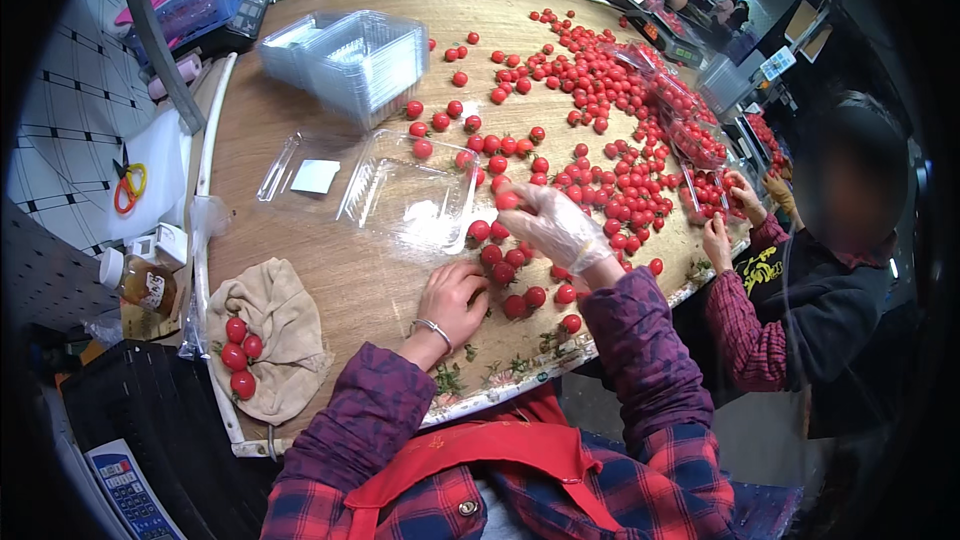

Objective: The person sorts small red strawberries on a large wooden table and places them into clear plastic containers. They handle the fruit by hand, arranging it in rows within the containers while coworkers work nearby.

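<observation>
My right hand (555,229), in a clear plastic glove, pinches a cherry tomato (507,200) just right of an open clear plastic clamshell box (409,199). The box lies flat, its lid (289,180) folded out to the left with a white label (315,176) on it. My bare left hand (454,304), a bracelet at the wrist, rests on the wooden table (367,300) with its fingers curled; its palm side is hidden. Several loose cherry tomatoes (514,259) lie between and around my hands.
A stack of clear clamshells (360,60) stands at the back left. A tomato pile (600,75) covers the right side. On the front-left corner, a beige cloth (289,345) bears several tomatoes. A co-worker's hands (720,236) hold a filled box (703,191). Scissors (129,187) lie beyond the left edge.
</observation>
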Available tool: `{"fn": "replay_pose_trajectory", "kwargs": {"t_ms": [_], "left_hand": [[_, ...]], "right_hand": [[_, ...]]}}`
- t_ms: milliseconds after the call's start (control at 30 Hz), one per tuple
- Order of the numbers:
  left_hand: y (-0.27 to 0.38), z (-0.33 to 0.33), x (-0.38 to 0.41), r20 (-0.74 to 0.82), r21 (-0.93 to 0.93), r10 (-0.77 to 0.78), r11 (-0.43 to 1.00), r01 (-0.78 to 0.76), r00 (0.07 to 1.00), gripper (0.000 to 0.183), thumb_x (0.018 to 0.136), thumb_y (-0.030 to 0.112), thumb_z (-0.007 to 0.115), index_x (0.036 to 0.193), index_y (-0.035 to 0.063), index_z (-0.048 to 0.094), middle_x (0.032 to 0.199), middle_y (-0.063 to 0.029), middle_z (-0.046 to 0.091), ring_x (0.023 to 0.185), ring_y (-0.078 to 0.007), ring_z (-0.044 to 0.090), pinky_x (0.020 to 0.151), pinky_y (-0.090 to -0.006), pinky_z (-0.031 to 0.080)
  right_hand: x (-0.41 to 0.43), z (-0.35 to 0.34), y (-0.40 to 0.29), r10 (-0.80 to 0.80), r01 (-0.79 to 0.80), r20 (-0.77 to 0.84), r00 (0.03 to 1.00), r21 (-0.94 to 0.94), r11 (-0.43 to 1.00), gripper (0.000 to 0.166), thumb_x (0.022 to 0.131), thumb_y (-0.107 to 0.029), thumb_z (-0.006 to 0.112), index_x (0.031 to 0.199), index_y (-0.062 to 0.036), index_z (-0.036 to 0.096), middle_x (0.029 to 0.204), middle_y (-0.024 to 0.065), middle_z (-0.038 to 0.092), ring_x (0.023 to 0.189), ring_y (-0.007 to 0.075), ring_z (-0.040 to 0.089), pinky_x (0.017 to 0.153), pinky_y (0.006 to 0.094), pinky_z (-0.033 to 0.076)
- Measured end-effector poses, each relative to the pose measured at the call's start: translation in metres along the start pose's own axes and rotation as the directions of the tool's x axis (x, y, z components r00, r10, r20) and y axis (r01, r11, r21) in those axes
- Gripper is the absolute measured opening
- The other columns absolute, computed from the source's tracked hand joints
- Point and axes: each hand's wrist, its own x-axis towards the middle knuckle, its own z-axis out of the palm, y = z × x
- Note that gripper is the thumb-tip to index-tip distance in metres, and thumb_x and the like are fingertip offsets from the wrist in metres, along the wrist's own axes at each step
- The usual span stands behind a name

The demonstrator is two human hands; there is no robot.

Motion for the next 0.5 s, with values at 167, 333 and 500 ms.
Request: {"fn": "replay_pose_trajectory", "kwargs": {"t_ms": [167, 333, 500], "left_hand": [[-0.003, 0.004, -0.002, 0.023, -0.063, -0.007, 0.998, 0.009, 1.000, 0.011, 0.080, 0.013, 0.068, 0.091, 0.0088, 0.068, 0.102, -0.0078, 0.065, 0.104, -0.0307, 0.060, 0.094, -0.0433, 0.045], [0.007, -0.007, 0.010, 0.387, 0.160, -0.264, 0.963, 0.218, 0.883, 0.019, 0.084, 0.025, 0.066, 0.096, 0.0116, 0.070, 0.107, -0.0095, 0.067, 0.104, -0.0316, 0.061, 0.095, -0.0423, 0.045], [-0.017, 0.021, -0.014, 0.231, -0.284, -0.200, 0.922, 0.263, 0.952, 0.033, 0.088, 0.037, 0.062, 0.109, 0.0111, 0.065, 0.109, -0.0117, 0.068, 0.104, -0.0306, 0.062, 0.092, -0.0418, 0.047]], "right_hand": [[0.062, 0.057, -0.003, -0.331, 0.340, -0.176, 0.927, 0.020, 0.940, 0.052, 0.087, -0.033, 0.064, 0.128, -0.0003, 0.059, 0.098, 0.0203, 0.071, 0.088, 0.0305, 0.070, 0.080, 0.0410, 0.053], [0.071, 0.101, -0.021, -0.214, 0.284, 0.198, 0.956, -0.461, 0.841, 0.041, 0.084, -0.029, 0.060, 0.113, -0.0008, 0.061, 0.089, 0.0264, 0.068, 0.088, 0.0432, 0.067, 0.079, 0.0500, 0.053], [0.049, 0.124, -0.055, -0.176, 0.332, 0.431, 0.885, -0.320, 0.887, 0.039, 0.087, -0.030, 0.057, 0.113, -0.0009, 0.060, 0.092, 0.0262, 0.069, 0.089, 0.0422, 0.068, 0.079, 0.0480, 0.052]]}}
